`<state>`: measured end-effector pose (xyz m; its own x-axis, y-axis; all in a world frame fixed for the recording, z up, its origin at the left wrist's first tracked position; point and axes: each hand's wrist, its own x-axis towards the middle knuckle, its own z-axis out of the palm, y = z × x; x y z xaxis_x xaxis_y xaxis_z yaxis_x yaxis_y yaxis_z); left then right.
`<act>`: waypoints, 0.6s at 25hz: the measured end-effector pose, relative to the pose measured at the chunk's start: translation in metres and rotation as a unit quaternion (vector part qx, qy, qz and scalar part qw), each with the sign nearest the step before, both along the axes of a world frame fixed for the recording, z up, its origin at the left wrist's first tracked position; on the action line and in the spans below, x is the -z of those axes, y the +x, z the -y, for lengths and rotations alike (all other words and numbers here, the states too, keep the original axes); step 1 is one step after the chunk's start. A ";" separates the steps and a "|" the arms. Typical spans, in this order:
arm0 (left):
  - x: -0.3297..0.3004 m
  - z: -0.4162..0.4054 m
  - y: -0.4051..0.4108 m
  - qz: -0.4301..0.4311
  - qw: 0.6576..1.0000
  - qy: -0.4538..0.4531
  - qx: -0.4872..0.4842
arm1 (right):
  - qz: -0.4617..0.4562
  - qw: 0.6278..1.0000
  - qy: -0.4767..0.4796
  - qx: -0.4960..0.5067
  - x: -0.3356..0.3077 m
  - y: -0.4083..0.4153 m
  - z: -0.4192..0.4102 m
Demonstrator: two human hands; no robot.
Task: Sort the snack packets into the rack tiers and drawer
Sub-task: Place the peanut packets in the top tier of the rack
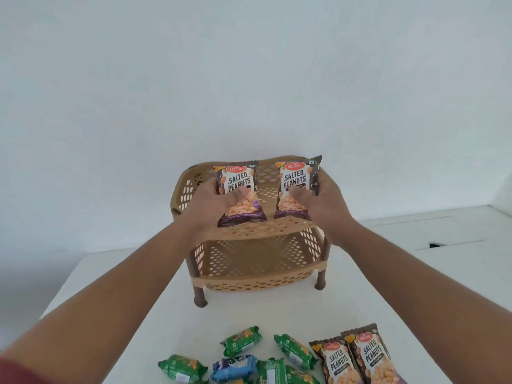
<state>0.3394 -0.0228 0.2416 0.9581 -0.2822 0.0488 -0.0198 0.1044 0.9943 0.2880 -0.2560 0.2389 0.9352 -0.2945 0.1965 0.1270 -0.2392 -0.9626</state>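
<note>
A tan perforated rack [257,261] with brown legs stands on the white table. Both hands are held over its top tier [265,187]. My left hand [213,206] grips one salted peanuts packet [238,181], thumb across its front. A second salted peanuts packet [296,178] is gripped the same way by my right hand [322,203]. The two packets are side by side, apart, just above the tier floor. The lower tier [252,256] holds nothing visible. No drawer can be made out.
On the near table edge lie several green packets [240,340], a blue packet [234,367] and two more salted peanuts packets [352,356]. A white wall rises behind the rack. A white surface with a dark slot [432,245] lies at right.
</note>
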 end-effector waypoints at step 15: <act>0.012 0.102 0.151 -0.065 0.983 0.144 -0.094 | -0.121 0.980 -0.156 -0.013 0.004 0.160 0.077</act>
